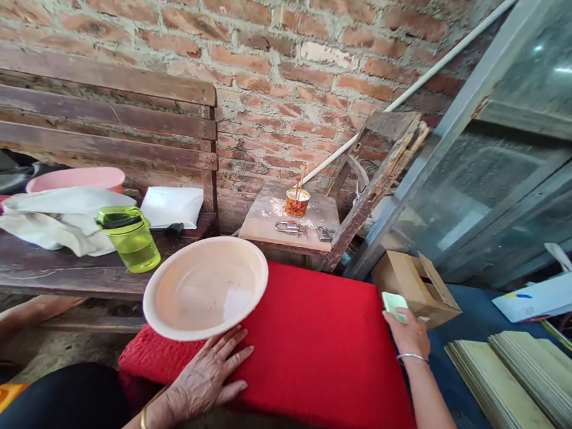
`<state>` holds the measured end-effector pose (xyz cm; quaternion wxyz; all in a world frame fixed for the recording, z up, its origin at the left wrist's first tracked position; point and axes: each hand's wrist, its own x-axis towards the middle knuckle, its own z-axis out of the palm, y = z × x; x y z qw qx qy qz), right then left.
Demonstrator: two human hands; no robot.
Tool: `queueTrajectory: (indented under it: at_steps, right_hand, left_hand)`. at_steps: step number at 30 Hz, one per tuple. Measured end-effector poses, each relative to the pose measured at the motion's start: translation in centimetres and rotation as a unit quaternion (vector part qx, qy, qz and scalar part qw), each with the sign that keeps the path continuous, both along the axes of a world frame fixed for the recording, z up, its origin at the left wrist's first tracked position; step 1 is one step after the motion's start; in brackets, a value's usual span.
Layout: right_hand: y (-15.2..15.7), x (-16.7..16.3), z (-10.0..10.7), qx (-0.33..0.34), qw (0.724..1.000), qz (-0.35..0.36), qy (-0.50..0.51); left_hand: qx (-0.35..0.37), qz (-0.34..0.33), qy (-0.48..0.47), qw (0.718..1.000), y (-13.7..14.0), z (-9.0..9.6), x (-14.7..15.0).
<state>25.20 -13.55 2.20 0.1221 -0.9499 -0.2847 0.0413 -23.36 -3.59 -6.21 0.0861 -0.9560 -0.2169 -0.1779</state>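
Note:
My left hand (212, 368), with a gold bangle at the wrist, lies flat on a red cloth (324, 351) with its fingers spread. Its fingertips are close to the near rim of a wide, pale pink basin (204, 287); whether they touch it I cannot tell. Over at the right end of the cloth, my right hand (408, 332) wears a silver bracelet. It grips a small, pale green, rounded block (394, 306) whose kind I cannot make out. The basin rests on the cloth's left end, and a little liquid or shine shows on its floor.
Behind stands a small table (255, 228) with a patterned tub (297, 205) and padlocks (289, 227). A wooden bench (60, 271) at left bears a green bottle (136, 241) and white cloth. Another person's bare limb (21, 315) reaches under it. Right: cardboard box (410, 285), stacked boards (514, 401).

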Motion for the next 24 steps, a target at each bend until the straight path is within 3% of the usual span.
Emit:
queueTrajectory:
  at_steps: [7, 10, 14, 19, 24]
  right_hand:
    - [3.9, -9.9, -2.1, 0.052, 0.982, 0.184, 0.007]
    - [4.6, -11.0, -2.7, 0.064, 0.974, 0.217, 0.013]
    - [2.7, -7.2, -2.7, 0.077, 0.981, 0.175, 0.028]
    - [-3.4, 0.3, -3.1, 0.12, 0.989, 0.038, 0.073]
    - [-7.6, 4.8, -4.4, 0.229, 0.956, -0.082, 0.162]
  left_hand:
    - [0.011, 0.007, 0.003, 1.0, 0.4, -0.2, -0.1]
    - [-0.014, 0.026, 0.018, 0.999, 0.5, -0.6, -0.3]
    - [-0.022, 0.036, 0.033, 0.999, 0.8, -0.8, -0.5]
    - [-0.017, 0.032, 0.037, 0.999, 0.8, 0.0, -0.4]
    - [-0.031, 0.039, 0.048, 0.998, 0.7, 0.5, -0.4]
